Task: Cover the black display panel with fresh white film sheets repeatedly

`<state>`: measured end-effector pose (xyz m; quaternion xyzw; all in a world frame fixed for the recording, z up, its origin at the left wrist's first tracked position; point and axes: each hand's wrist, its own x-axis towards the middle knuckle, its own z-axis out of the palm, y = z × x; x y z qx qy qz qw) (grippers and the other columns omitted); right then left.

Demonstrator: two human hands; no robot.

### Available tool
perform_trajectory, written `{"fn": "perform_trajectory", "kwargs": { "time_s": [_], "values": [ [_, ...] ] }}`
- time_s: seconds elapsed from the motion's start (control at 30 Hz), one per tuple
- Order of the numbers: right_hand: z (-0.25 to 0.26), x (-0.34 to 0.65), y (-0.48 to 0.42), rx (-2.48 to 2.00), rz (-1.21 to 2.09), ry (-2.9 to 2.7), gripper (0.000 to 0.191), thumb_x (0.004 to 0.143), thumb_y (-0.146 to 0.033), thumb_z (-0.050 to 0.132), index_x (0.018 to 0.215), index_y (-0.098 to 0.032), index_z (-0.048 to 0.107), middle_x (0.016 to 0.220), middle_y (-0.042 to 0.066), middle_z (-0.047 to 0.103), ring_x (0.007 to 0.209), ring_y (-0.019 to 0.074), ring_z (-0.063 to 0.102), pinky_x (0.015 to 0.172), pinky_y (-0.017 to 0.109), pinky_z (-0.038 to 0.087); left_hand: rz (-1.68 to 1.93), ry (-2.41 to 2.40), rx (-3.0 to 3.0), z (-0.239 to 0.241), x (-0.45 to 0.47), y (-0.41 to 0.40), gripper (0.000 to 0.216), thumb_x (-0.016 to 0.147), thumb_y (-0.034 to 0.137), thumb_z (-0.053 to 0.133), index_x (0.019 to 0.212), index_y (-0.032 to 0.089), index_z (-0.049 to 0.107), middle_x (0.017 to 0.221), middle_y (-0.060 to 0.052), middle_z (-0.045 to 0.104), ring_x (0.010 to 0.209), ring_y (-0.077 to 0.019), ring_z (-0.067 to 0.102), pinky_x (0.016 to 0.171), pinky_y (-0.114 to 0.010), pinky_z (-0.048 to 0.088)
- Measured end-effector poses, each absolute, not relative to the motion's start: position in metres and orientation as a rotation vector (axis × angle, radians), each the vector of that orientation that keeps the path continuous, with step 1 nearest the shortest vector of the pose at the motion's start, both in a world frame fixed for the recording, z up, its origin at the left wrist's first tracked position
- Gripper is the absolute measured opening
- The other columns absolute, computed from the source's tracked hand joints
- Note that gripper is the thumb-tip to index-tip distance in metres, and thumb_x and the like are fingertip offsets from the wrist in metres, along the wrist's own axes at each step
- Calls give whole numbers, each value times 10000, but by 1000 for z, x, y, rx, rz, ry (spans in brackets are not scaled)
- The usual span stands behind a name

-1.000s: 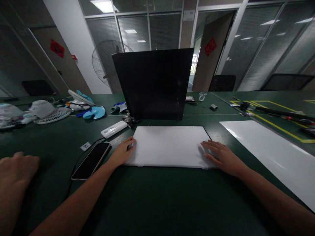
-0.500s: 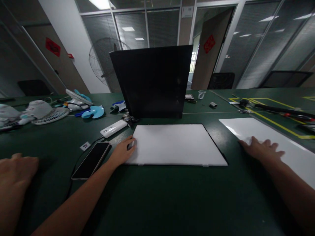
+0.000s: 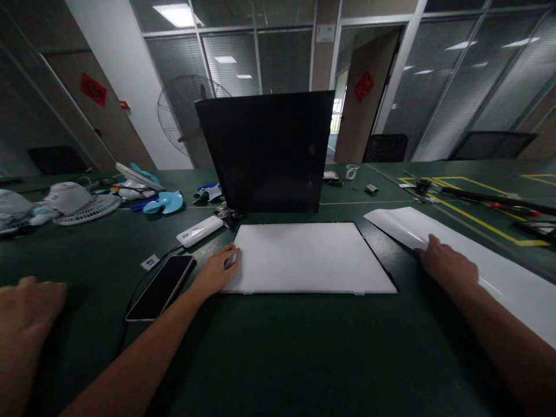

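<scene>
A flat white panel (image 3: 304, 260) with a thin dark frame, like a display's backlight, lies in front of me on the green table. My left hand (image 3: 216, 270) rests on its left edge, thumb and fingers apart. To the right, my right hand (image 3: 449, 267) pinches the near edge of a glossy white sheet (image 3: 490, 263). The sheet's far left corner curls up off the table. Behind the panel, a large black screen (image 3: 269, 153) stands upright, leaning slightly back.
Another person's hand (image 3: 32, 310) is at the far left. Beside my left forearm lie a phone (image 3: 163, 288) and a white corded device (image 3: 200, 231). Small fan parts (image 3: 89, 205) sit back left. A plastic cup (image 3: 351, 171) and a black rod (image 3: 490, 197) are farther back right.
My right hand has closed from spread fingers into a pinch on the white sheet and moved slightly left. The sheet has bent up and shifted left. My left hand stays on the panel.
</scene>
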<state>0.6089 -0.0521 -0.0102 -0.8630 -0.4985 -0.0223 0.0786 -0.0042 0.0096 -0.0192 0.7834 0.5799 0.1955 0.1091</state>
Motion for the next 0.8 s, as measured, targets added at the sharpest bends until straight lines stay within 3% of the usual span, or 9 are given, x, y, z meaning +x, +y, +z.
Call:
{"fn": "perform_trajectory", "kwargs": {
  "time_s": [0.27,0.37,0.47,0.57,0.7,0.8],
  "values": [
    [22,554,-69,-2413,-321,-1631,751,1017,-578,95,1585,-163,360,1391,233,606,1065,457,665,764,577,533,541,1732,2287,-18,-5,8,546,931,484,489,1376,210,647,1591,-91,465,1420,-311,498,1224,-469,333],
    [21,528,-72,-2094,-426,-1982,690,1036,-552,187,1557,-170,426,1412,188,608,1131,401,660,899,568,550,549,1731,2292,-18,-5,8,546,927,476,494,1365,194,656,1584,-103,472,1412,-328,505,1215,-474,351],
    [12,503,-76,-1712,-214,-2380,599,1030,-547,342,1547,-272,468,1483,110,568,1275,329,599,1069,554,492,554,1719,2306,-19,-5,9,553,932,465,486,1372,172,648,1579,-118,476,1414,-323,503,1217,-471,346],
    [2,480,-81,-1459,75,-2596,624,996,-582,472,1582,-382,388,1605,30,424,1422,301,464,1140,567,435,555,1710,2319,-20,-5,9,562,939,467,480,1378,154,638,1579,-133,473,1420,-316,496,1223,-467,334],
    [-2,459,-85,-1316,226,-2656,686,970,-571,550,1598,-382,349,1649,17,337,1498,294,340,1204,571,353,534,1723,2309,-18,-3,8,557,948,474,469,1375,159,636,1585,-132,466,1423,-314,494,1219,-470,337],
    [-1,466,-79,-1392,68,-2533,612,993,-554,505,1562,-341,436,1621,32,393,1479,298,376,1203,586,351,519,1733,2314,-17,-2,8,575,953,483,459,1397,154,620,1586,-132,464,1437,-303,477,1226,-452,328]
  ]
}}
